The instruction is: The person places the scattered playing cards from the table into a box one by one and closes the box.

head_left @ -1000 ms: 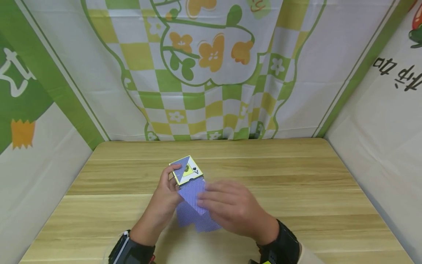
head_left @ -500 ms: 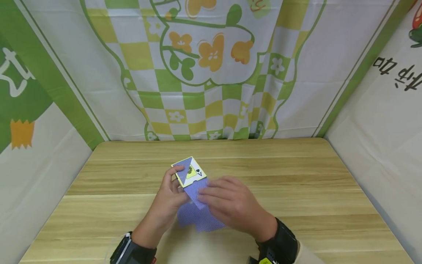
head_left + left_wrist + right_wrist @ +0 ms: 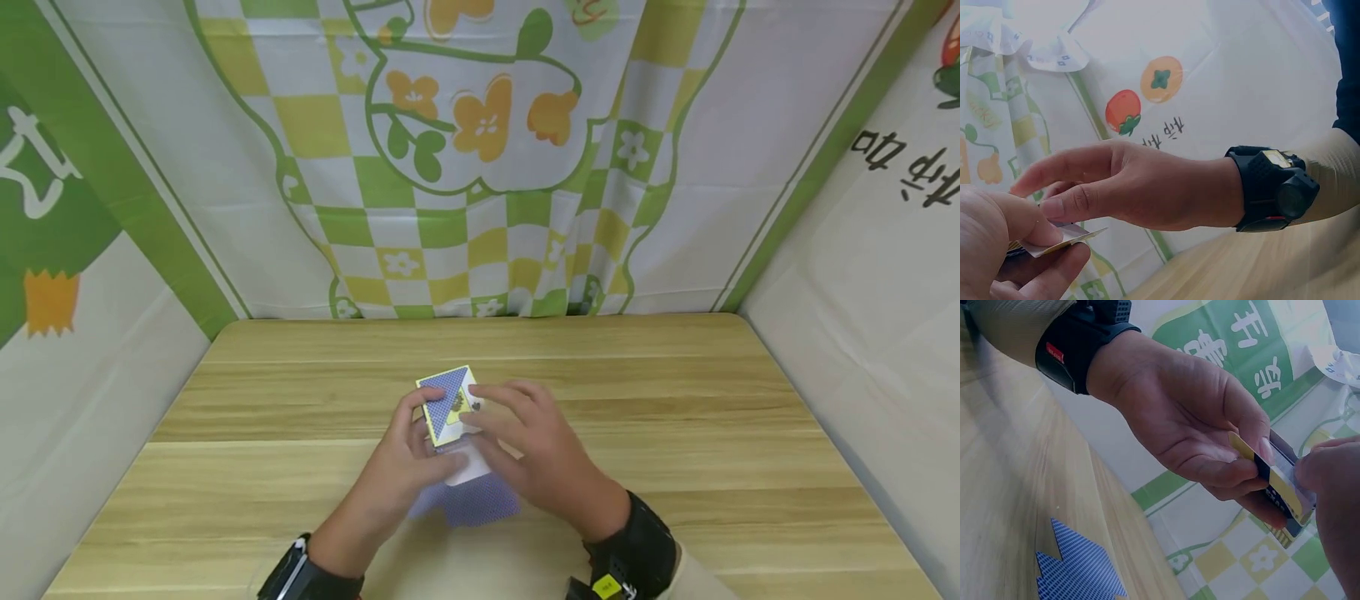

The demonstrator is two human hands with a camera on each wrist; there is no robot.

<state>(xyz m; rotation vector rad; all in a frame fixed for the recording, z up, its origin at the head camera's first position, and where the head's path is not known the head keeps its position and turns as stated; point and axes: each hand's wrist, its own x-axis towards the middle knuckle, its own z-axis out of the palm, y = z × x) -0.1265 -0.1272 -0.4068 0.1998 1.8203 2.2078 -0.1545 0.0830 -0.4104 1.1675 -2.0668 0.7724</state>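
In the head view my left hand (image 3: 397, 467) grips a playing card box (image 3: 442, 392) by its left side, with an ace printed on the front. A white, flap-like piece (image 3: 470, 465) sticks out at its lower end, near my left thumb. My right hand (image 3: 543, 458) has curved fingers on the right side of the box front; its thumb is partly hidden. The left wrist view shows my right thumb just above the white piece (image 3: 1066, 236). The box's yellow and dark edge (image 3: 1275, 487) faces the right wrist camera.
Several loose blue-backed cards (image 3: 480, 502) lie overlapping on the wooden table (image 3: 675, 400) beneath my hands. A patterned cloth (image 3: 480, 250) hangs behind the table's far edge, and printed white cloth flanks both sides.
The box has moved right and a little nearer, turning slightly. Blue-backed cards that stuck out of its lower end are out of sight, and a white piece shows there. My right fingers have shifted up onto the box.
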